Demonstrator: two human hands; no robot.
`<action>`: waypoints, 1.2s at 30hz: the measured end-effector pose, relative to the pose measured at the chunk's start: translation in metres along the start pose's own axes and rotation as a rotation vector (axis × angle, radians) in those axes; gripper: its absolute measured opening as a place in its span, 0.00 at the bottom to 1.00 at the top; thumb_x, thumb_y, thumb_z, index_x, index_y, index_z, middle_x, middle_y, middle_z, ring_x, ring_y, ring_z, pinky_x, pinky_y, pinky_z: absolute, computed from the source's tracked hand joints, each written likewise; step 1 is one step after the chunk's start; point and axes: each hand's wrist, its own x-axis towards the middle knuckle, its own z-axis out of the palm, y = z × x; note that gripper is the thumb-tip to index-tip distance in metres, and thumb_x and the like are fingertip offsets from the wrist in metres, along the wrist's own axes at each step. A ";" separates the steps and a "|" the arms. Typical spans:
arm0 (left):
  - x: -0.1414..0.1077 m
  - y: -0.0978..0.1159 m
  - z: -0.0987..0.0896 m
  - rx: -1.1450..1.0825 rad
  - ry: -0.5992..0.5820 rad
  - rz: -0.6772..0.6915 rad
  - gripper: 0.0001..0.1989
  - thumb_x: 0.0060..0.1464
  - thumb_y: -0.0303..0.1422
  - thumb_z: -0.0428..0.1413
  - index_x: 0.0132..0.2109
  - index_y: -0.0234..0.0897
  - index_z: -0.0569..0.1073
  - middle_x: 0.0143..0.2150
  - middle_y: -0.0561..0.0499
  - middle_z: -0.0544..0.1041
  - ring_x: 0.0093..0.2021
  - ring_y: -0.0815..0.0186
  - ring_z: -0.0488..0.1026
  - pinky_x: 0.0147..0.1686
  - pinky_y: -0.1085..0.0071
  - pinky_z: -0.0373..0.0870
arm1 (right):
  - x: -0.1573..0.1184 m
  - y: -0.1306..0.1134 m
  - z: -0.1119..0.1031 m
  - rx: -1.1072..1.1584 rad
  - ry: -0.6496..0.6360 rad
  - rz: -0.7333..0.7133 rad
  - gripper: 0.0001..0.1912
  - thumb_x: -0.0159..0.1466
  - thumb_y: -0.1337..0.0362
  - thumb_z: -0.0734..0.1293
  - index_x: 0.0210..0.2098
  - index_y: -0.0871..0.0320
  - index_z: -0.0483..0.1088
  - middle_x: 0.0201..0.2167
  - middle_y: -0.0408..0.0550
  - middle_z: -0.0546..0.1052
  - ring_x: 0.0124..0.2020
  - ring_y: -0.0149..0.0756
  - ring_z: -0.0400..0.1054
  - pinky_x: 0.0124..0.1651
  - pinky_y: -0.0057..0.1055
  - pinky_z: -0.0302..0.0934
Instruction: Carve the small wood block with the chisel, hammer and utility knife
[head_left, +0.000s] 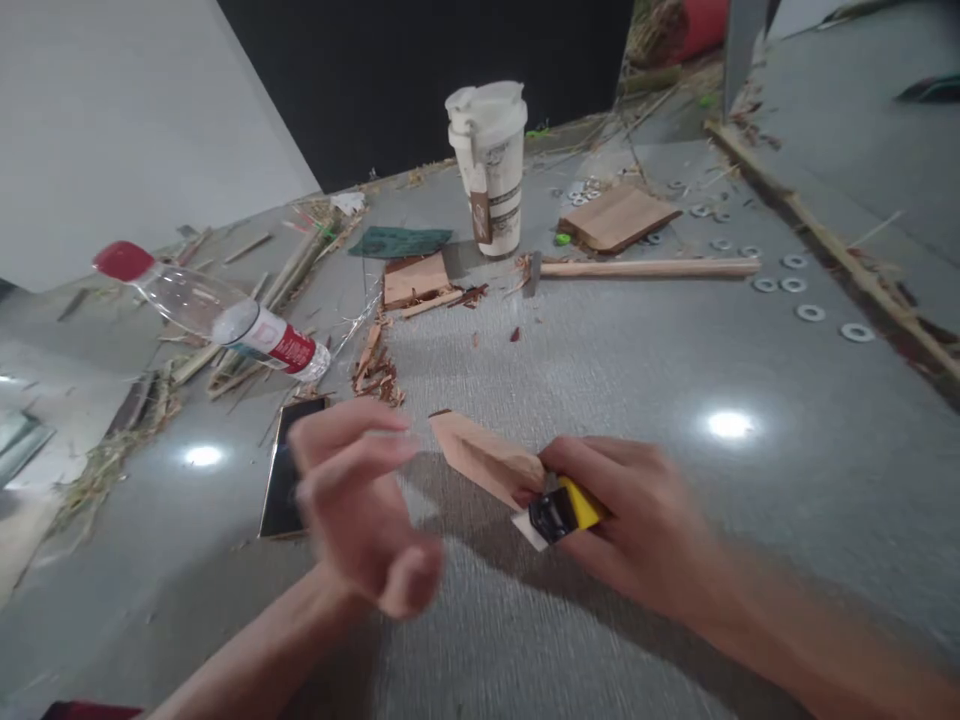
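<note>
My right hand (630,510) is closed around a yellow and black utility knife (571,508), its blade pointing left and down. Just past the fingers of that hand, a carved wooden piece (480,455) angles up and to the left; one end touches or nearly touches the fingers, and I cannot tell whether they also grip it. Slightly blurred, my left hand (360,510) hangs left of the wood with its fingers apart and bent, holding nothing. Partly behind it, a dark phone-like slab (289,460) lies on the grey table (585,370).
A lidded paper cup (491,170) stands at the back. A small hammer (645,269), wood blocks (622,218) and several washers (810,313) lie to its right. At left, a red-capped plastic bottle (225,318) rests tilted on wood strips. Reddish shavings (375,370) are scattered nearby.
</note>
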 end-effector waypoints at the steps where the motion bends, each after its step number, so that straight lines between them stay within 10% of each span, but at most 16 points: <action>1: 0.001 -0.004 0.012 -0.031 0.084 0.068 0.38 0.64 0.67 0.37 0.68 0.50 0.60 0.58 0.43 0.67 0.54 0.48 0.71 0.49 0.41 0.75 | 0.000 0.000 0.001 0.011 -0.003 0.000 0.06 0.66 0.69 0.63 0.35 0.52 0.61 0.23 0.36 0.66 0.23 0.30 0.60 0.28 0.31 0.49; 4: 0.004 -0.004 0.031 -0.053 -0.058 0.198 0.49 0.57 0.72 0.50 0.68 0.37 0.63 0.63 0.35 0.68 0.61 0.43 0.70 0.58 0.41 0.74 | 0.000 0.000 0.002 0.062 -0.021 0.001 0.07 0.65 0.71 0.62 0.35 0.52 0.61 0.24 0.36 0.67 0.23 0.30 0.60 0.28 0.30 0.50; 9: 0.004 -0.002 0.031 -0.033 -0.150 0.166 0.20 0.69 0.51 0.54 0.52 0.37 0.71 0.57 0.36 0.72 0.57 0.49 0.72 0.54 0.50 0.73 | 0.003 -0.003 0.001 0.107 -0.096 -0.026 0.11 0.70 0.68 0.63 0.32 0.52 0.58 0.24 0.35 0.66 0.23 0.29 0.57 0.28 0.30 0.47; 16: 0.007 -0.010 0.032 -0.209 -0.153 0.104 0.23 0.65 0.58 0.55 0.41 0.42 0.71 0.34 0.48 0.74 0.39 0.55 0.71 0.39 0.55 0.71 | 0.006 -0.006 -0.002 0.067 -0.152 -0.039 0.19 0.77 0.47 0.62 0.40 0.56 0.68 0.29 0.41 0.76 0.26 0.35 0.67 0.30 0.34 0.53; 27: 0.015 -0.015 0.021 -0.274 -0.191 0.011 0.16 0.60 0.48 0.59 0.40 0.42 0.65 0.33 0.54 0.67 0.35 0.61 0.66 0.40 0.56 0.62 | 0.004 -0.005 0.000 0.025 -0.174 -0.035 0.10 0.79 0.61 0.61 0.49 0.58 0.72 0.33 0.43 0.77 0.30 0.37 0.69 0.32 0.36 0.57; 36: 0.015 -0.018 0.024 -0.273 -0.209 0.035 0.29 0.61 0.65 0.55 0.42 0.42 0.66 0.33 0.53 0.68 0.35 0.60 0.68 0.40 0.53 0.64 | 0.004 -0.006 -0.002 -0.006 -0.158 -0.063 0.13 0.81 0.57 0.59 0.49 0.57 0.72 0.33 0.43 0.77 0.29 0.35 0.69 0.31 0.36 0.57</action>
